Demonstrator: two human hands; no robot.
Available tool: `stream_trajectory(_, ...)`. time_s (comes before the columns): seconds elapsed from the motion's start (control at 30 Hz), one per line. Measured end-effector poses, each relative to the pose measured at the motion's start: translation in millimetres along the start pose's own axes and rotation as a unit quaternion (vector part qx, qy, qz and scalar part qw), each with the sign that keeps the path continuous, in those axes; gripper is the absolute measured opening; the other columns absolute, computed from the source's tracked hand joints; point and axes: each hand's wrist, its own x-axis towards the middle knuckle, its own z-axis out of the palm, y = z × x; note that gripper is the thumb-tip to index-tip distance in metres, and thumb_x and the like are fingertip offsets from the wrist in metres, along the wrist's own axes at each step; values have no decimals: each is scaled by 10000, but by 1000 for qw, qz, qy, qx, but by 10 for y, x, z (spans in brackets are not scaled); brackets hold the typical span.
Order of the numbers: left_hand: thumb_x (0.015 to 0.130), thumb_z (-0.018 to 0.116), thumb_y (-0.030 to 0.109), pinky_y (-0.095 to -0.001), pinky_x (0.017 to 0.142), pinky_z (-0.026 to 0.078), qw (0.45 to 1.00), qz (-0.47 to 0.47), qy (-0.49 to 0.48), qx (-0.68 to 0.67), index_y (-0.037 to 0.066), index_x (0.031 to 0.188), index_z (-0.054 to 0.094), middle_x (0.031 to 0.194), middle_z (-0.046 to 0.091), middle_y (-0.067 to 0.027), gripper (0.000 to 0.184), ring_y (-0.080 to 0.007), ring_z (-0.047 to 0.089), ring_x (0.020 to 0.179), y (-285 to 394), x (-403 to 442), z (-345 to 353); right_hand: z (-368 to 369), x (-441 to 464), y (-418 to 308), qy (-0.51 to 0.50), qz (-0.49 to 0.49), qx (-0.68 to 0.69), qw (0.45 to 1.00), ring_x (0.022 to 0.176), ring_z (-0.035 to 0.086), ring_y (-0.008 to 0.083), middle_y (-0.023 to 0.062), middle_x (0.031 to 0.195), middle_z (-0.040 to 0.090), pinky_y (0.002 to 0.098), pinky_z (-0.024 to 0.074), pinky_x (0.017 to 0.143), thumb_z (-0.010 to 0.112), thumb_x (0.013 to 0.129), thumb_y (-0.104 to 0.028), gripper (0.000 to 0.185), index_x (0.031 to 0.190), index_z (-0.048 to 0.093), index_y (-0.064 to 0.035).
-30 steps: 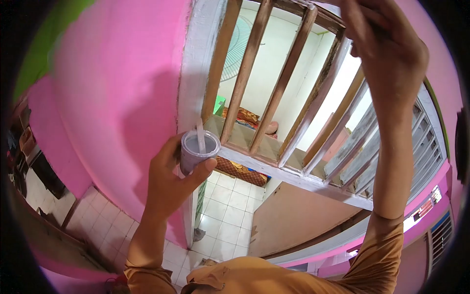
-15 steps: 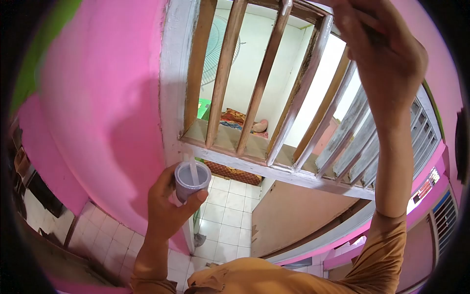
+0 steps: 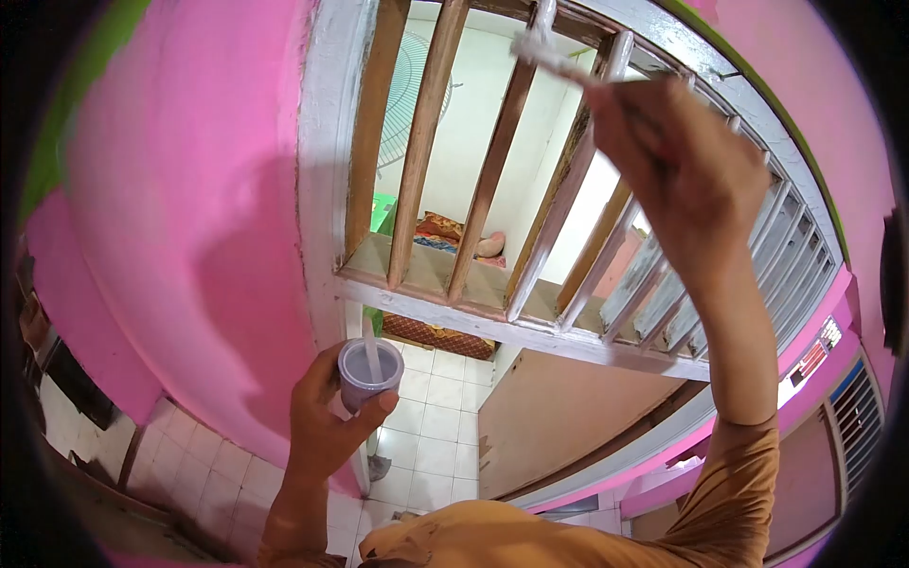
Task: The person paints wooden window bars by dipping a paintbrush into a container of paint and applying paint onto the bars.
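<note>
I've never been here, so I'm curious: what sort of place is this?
Probably inside a home: a fan shows behind wooden bars, with a white tiled floor below and a pink wall to one side.

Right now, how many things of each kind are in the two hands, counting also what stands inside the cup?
Cup, in the left hand: 1
Pale stick, inside the cup: 1
Brush, in the right hand: 1
Total: 3
</note>
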Motion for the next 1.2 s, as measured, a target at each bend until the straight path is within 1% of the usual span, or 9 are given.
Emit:
stream_trajectory(0.2,804,858,196,-351,981,503,1000,-28,6,-8,-39,1259,574,1113,686,-115,585,-189,658,1076,-6,-54,-42,-142,41,-22,0,64,52,997,631,657,38,28,699,712,168,501,580,792,875,-52,118,946,712,-4)
stream_trajectory(0.37,800,856,181,-353,981,503,999,-34,-1,2,-37,1257,576,1113,686,-111,578,-187,657,1078,12,-87,-1,25,89,115,42,5,-9,999,556,578,10,12,618,651,190,442,501,800,877,-92,121,923,714,-21)
stream_trajectory(0.47,799,854,174,-353,979,504,999,-34,-4,-1,-33,1258,577,1112,687,-107,575,-186,658,1078,-25,-126,-3,50,-123,-149,4,45,64,997,456,517,199,36,605,537,324,419,431,799,855,-145,261,775,553,-111)
stream_trajectory(0.6,797,856,171,-354,977,504,999,-33,0,8,-32,1253,579,1105,689,-108,571,-185,661,1069,-81,-144,-24,-63,-253,-233,-48,48,141,988,447,530,164,6,572,535,294,413,417,818,842,-145,230,794,599,-95)
stream_trajectory(0.67,796,856,169,-353,976,504,999,-33,1,5,-32,1248,582,1103,691,-108,566,-183,662,1066,-78,-139,-16,-188,-184,-178,-18,63,97,993,542,611,66,33,671,679,212,463,486,800,870,-58,122,936,711,-7)
stream_trajectory(0.8,797,856,165,-349,968,506,1000,-30,2,4,-30,1237,589,1096,695,-108,550,-181,665,1059,-84,-143,0,-217,-69,113,63,86,99,989,766,701,79,84,910,749,189,537,678,749,917,-43,185,1071,681,34)
stream_trajectory(1.03,801,852,157,-347,965,507,999,-40,1,-3,-23,1234,592,1090,697,-102,536,-182,669,1046,-98,-162,-4,-221,29,275,64,46,59,995,850,719,103,76,974,747,198,537,700,712,945,-39,188,1124,680,8)
stream_trajectory(1.13,798,851,150,-346,963,506,999,-40,0,-4,-23,1230,594,1084,697,-99,532,-180,669,1041,-83,-162,8,-204,69,243,-6,119,64,991,871,730,117,68,986,739,228,554,691,704,944,-34,185,1128,689,-15)
stream_trajectory(1.2,796,853,151,-344,957,509,998,-57,1,-7,-23,1228,593,1080,696,-97,533,-181,669,1039,-99,-171,19,-188,72,295,-15,56,16,998,885,734,131,62,989,722,255,568,684,707,932,-27,201,1132,690,-15)
